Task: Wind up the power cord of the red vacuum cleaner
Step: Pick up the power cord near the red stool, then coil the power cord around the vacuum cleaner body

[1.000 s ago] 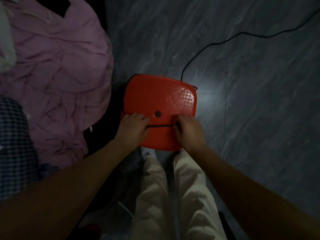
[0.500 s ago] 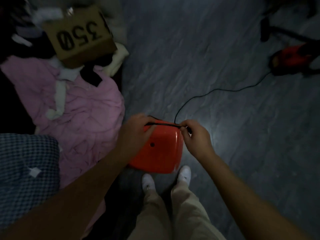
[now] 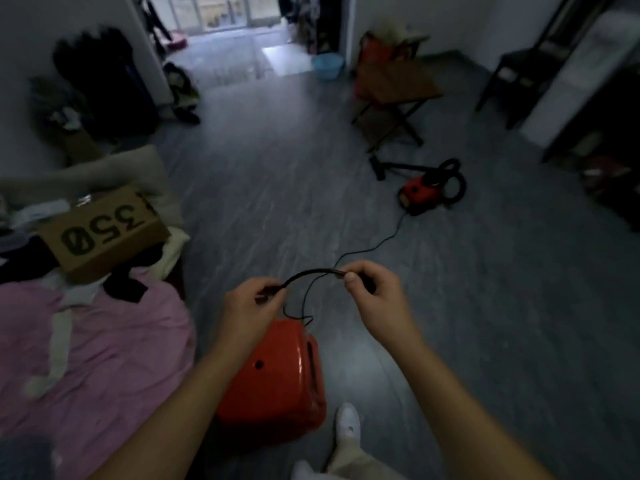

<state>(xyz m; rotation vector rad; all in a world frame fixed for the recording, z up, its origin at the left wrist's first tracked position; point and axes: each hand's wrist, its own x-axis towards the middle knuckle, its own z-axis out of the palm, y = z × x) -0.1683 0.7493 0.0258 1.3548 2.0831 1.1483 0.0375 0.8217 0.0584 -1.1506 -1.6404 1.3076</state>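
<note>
A thin black power cord (image 3: 372, 249) runs across the grey floor from the red vacuum cleaner (image 3: 425, 191), far off at the right, to my hands. My left hand (image 3: 251, 308) pinches one end of a short arched stretch of cord. My right hand (image 3: 372, 289) pinches the other end. The arch spans the gap between both hands, above a red plastic stool (image 3: 277, 372). A slack loop of cord hangs down to the stool's top edge.
A bed with pink bedding (image 3: 97, 341) and a brown cardboard box (image 3: 104, 233) lies at the left. A folding table (image 3: 391, 95) stands beyond the vacuum cleaner, a dark chair (image 3: 516, 77) at far right. My white shoe (image 3: 348, 422) is beside the stool.
Both hands have lifted off the stool, raising the cord into an arch above it. The view has tilted up, so the room and the vacuum cleaner show.
</note>
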